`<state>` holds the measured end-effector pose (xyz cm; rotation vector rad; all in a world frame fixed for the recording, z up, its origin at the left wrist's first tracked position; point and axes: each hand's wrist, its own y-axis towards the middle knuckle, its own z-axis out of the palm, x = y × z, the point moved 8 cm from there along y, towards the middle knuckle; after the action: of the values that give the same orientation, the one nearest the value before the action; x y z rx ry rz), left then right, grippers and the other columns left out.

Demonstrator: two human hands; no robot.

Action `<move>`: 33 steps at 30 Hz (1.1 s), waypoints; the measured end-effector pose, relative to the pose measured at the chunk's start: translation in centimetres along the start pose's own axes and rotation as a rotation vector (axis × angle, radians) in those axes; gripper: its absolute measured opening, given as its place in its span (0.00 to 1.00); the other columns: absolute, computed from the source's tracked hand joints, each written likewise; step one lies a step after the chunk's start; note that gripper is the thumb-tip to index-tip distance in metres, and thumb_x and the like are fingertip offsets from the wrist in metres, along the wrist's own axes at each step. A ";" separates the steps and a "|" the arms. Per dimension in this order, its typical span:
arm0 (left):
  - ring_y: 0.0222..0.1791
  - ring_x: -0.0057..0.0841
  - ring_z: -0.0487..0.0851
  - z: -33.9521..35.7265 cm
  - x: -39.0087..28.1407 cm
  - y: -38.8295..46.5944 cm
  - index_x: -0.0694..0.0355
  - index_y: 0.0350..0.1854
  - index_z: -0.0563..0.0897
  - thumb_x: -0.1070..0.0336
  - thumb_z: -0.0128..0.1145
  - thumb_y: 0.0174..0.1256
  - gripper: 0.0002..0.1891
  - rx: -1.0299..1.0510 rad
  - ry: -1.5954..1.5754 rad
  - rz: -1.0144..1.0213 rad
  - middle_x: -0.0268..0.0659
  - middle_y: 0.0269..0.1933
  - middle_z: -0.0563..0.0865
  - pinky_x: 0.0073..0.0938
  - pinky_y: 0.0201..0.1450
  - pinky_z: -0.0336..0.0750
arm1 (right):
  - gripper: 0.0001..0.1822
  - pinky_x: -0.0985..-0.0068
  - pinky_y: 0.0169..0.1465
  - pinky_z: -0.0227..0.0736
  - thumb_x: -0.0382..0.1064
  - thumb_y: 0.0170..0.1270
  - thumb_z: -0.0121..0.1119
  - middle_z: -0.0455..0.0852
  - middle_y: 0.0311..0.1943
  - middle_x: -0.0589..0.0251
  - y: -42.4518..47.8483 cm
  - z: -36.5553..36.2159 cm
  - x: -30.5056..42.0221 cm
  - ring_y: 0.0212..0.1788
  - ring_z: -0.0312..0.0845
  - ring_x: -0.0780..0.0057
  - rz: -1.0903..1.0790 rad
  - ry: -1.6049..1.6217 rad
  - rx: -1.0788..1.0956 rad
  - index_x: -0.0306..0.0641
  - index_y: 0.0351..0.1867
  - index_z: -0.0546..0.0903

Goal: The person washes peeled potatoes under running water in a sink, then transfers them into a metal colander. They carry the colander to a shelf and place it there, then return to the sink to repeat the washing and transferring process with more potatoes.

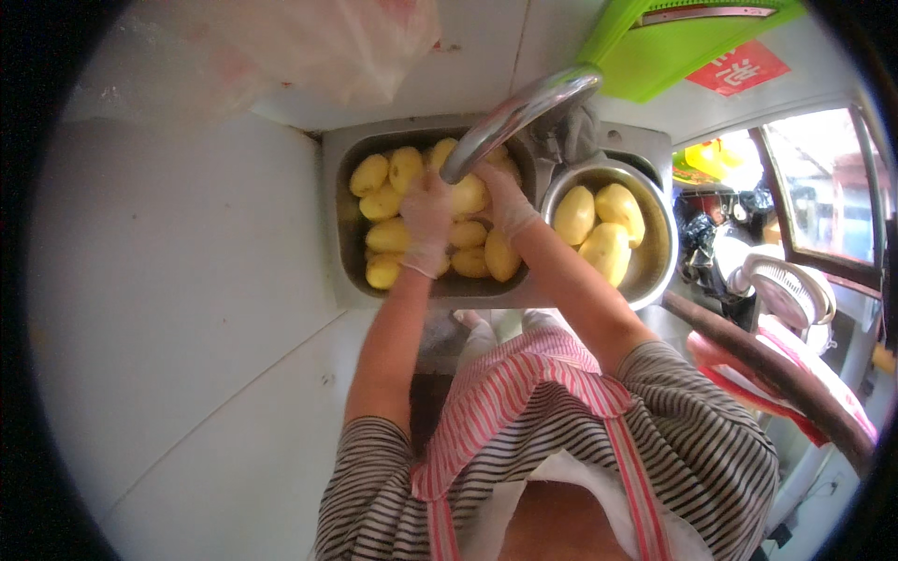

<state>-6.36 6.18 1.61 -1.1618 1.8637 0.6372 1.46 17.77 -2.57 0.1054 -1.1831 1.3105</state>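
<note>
Many peeled potatoes [388, 236] lie in the left basin of a stainless steel sink [428, 303]. My left hand [426, 217], in a thin translucent glove, is blurred over the potatoes near the basin's middle; its fingers are partly hidden by the chrome faucet [523, 116]. My right hand [506, 200], gloved too, reaches among the potatoes at the basin's right side. One potato [468, 195] lies between the two hands; whether either hand grips it cannot be told. Several larger peeled potatoes [605, 249] rest in a round metal bowl [658, 270] over the right basin.
A grey cloth [579, 133] hangs behind the faucet. A translucent plastic bag [309, 42] is at the upper left, and a green plastic holder [631, 56] at the upper right. White panels [182, 245] flank the sink. A white fan [786, 291] and a brown pole [765, 372] are at the right.
</note>
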 end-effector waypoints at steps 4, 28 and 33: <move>0.56 0.36 0.77 -0.5 -1.0 1.6 0.69 0.55 0.77 0.56 0.52 0.72 0.20 -0.075 -0.497 -0.093 0.46 0.55 0.80 0.36 0.60 0.68 | 0.28 0.68 0.50 0.78 0.50 0.67 0.60 0.80 0.57 0.61 -2.0 1.2 -1.2 0.57 0.77 0.67 0.206 0.294 0.202 0.38 0.64 0.73; 0.60 0.41 0.78 12.8 10.1 -10.6 0.66 0.70 0.65 0.54 0.65 0.60 0.39 0.466 -0.622 -0.620 0.48 0.61 0.79 0.37 0.63 0.73 | 0.25 0.64 0.64 0.70 0.43 0.63 0.65 0.78 0.59 0.51 -15.2 -13.8 10.7 0.61 0.74 0.57 -0.605 -1.370 -0.565 0.39 0.61 0.77; 0.59 0.36 0.79 9.7 4.6 -9.6 0.61 0.68 0.70 0.44 0.53 0.70 0.31 0.424 -1.628 -0.799 0.41 0.60 0.79 0.36 0.60 0.75 | 0.34 0.61 0.75 0.52 0.39 0.62 0.63 0.64 0.70 0.43 -10.6 -2.7 3.5 0.74 0.55 0.52 -0.560 -1.028 -0.017 0.40 0.70 0.66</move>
<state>4.85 7.12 -7.38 -0.5669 0.0802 0.4028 10.64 18.33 4.35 1.1185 -1.8253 0.7085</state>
